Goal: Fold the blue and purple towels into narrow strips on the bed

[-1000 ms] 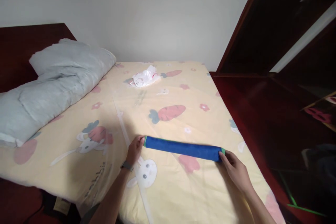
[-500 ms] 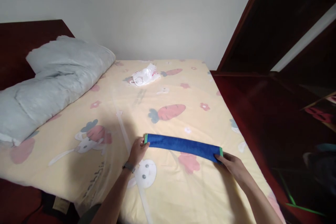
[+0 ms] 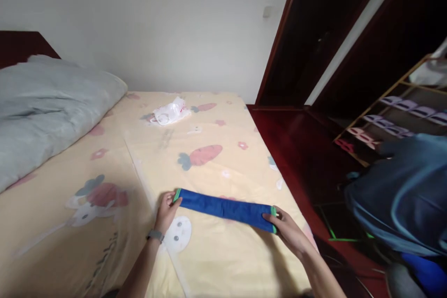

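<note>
A long strip of folded blue cloth (image 3: 223,208) with green-edged ends stretches between my hands, over the near part of the bed. My left hand (image 3: 167,212), with a watch on the wrist, pinches its left end, thumb on top. At the other end my right hand (image 3: 284,228) grips the green edge, thumb on the blue face and fingers partly hidden behind. The right end casts a shadow on the sheet (image 3: 223,260) below it. Whether the strip's middle touches the sheet I cannot tell.
A white plastic bag (image 3: 171,111) lies farther back on the bed. At the left is a grey quilt (image 3: 52,111) by the headboard (image 3: 24,49). Right of the bed are dark red floor (image 3: 279,144), a shoe rack (image 3: 391,84) with slippers and a dark blue draped item (image 3: 401,191).
The view has turned right, bringing the shoe rack and blue draped item into sight. Both hands still hold the cloth; its right end now appears raised, its fold edges showing more.
</note>
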The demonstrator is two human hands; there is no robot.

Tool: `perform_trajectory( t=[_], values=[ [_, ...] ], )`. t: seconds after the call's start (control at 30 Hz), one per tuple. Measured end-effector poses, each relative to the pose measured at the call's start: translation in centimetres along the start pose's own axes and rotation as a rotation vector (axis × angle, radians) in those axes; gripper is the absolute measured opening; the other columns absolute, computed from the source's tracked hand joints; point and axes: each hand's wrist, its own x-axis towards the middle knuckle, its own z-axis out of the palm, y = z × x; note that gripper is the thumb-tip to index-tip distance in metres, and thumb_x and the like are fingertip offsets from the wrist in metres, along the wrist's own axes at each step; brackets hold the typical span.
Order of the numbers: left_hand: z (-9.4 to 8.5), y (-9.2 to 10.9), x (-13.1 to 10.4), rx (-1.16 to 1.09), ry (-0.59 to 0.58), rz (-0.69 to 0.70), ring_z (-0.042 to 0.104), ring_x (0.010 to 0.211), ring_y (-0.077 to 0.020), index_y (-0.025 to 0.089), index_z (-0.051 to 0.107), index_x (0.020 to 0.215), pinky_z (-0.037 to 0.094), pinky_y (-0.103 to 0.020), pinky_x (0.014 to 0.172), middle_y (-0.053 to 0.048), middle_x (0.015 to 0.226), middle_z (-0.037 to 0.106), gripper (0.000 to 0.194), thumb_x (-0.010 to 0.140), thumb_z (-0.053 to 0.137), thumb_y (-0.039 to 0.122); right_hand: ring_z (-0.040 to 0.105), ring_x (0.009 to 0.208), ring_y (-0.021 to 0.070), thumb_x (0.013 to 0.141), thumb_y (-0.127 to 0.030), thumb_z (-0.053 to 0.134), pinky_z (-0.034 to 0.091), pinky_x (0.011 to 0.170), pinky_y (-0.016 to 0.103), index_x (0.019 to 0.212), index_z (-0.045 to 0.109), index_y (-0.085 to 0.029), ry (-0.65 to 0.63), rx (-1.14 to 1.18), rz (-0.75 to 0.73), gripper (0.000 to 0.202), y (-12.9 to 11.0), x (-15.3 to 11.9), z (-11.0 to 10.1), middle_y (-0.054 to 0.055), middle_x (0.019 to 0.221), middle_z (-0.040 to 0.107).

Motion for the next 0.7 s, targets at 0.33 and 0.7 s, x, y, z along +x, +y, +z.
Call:
perform_trajectory(
  t=[0.33, 0.7],
  values=[
    [-3.9, 2.4, -11.3, 0.058, -0.062, -0.053, 0.072, 0.088, -0.0257, 0.019, 0.057, 0.101, 0.055, -0.037, 0.079, -0.006, 0.088, 0.073, 0.056, 0.067, 0.070, 0.062, 0.065, 0.077, 0.0172, 0.068, -0.046, 0.081, 0.052, 0.070, 0.027, 0.109, 0.066, -0.031, 0.006, 0.218, 0.096, 0.047, 3.4, -15.1, 0.3, -0.003, 0.084, 0.067],
    [6.7, 11.0, -16.7, -0.164, -0.211, -0.027, 0.069, 0.084, -0.0202, 0.021, 0.053, 0.106, 0.054, -0.029, 0.066, -0.009, 0.103, 0.068, 0.066, 0.069, 0.060, 0.075, 0.062, 0.068, 0.0176, 0.065, -0.045, 0.078, 0.050, 0.063, 0.030, 0.108, 0.063, -0.022, 0.234, 0.113, -0.151, 0.051, -5.9, -20.4, -7.9, 0.002, 0.084, 0.067]
  ],
)
